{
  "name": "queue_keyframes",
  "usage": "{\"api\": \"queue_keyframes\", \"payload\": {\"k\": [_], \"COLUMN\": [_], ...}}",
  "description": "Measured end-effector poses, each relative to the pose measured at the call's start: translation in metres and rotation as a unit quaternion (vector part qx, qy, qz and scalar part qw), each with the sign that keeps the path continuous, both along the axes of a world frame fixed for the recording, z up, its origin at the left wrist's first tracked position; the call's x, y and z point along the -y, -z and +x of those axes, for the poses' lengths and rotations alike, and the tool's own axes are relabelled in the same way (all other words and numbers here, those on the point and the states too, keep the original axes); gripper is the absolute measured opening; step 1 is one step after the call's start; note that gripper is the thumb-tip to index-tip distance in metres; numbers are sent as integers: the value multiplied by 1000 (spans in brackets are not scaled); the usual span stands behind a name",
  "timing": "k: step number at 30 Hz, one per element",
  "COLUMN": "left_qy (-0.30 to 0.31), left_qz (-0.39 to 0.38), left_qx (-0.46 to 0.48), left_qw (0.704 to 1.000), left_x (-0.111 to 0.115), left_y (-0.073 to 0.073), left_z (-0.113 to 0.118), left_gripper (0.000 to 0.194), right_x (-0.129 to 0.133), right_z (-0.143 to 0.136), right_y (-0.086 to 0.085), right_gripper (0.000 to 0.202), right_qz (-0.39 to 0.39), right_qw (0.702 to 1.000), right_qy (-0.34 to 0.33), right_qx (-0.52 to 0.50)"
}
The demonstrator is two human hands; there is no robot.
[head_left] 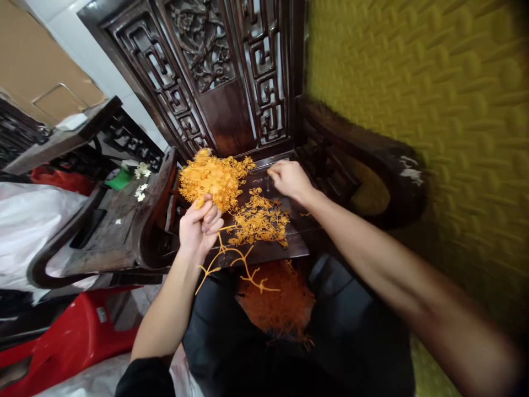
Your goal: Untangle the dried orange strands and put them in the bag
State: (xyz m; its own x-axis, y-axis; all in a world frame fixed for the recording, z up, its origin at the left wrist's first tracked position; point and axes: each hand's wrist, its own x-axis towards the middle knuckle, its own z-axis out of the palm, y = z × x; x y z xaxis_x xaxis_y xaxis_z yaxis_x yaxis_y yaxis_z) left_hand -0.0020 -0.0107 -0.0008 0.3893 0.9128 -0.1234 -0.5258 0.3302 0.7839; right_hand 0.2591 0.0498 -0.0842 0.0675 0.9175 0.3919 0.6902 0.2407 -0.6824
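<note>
My left hand (201, 223) is closed on a branched orange plastic piece (249, 275), whose thin arms hang down below the fingers. Just behind that hand a tall heap of orange pieces (215, 176) sits on the dark wooden chair seat (295, 242). A flatter, looser pile of orange bits (260, 220) lies on the seat between my hands. My right hand (289, 179) is over the right part of the seat with its fingers pinched together. Something small and orange shows at its fingertips, too small to name.
The carved chair back (231, 116) rises behind the seat, with a curved armrest (372, 160) at right. Between my knees is a reddish container (276, 303) with orange bits. A red plastic stool (82, 331) and white sacks (33, 231) are at left.
</note>
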Motion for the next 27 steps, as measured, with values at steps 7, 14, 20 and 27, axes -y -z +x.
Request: {"api": "queue_keyframes", "payload": {"k": [7, 14, 20, 27], "left_qy": [71, 100, 105, 86], "left_qz": [-37, -70, -69, -54], "left_qx": [-7, 14, 20, 10], "left_qw": [997, 992, 992, 995], "left_x": [8, 11, 13, 15], "left_y": [1, 2, 2, -5], "left_z": [-2, 12, 20, 12], "left_gripper": [15, 11, 6, 10], "right_x": [38, 59, 59, 18], "right_z": [-3, -52, -83, -7], "right_y": [-26, -46, -38, -33], "right_gripper": [55, 55, 51, 46], "right_qz": [-109, -88, -43, 44], "right_qw": [902, 906, 859, 824], "right_qy": [-169, -212, -111, 130], "right_qx": [-382, -356, -498, -550]}}
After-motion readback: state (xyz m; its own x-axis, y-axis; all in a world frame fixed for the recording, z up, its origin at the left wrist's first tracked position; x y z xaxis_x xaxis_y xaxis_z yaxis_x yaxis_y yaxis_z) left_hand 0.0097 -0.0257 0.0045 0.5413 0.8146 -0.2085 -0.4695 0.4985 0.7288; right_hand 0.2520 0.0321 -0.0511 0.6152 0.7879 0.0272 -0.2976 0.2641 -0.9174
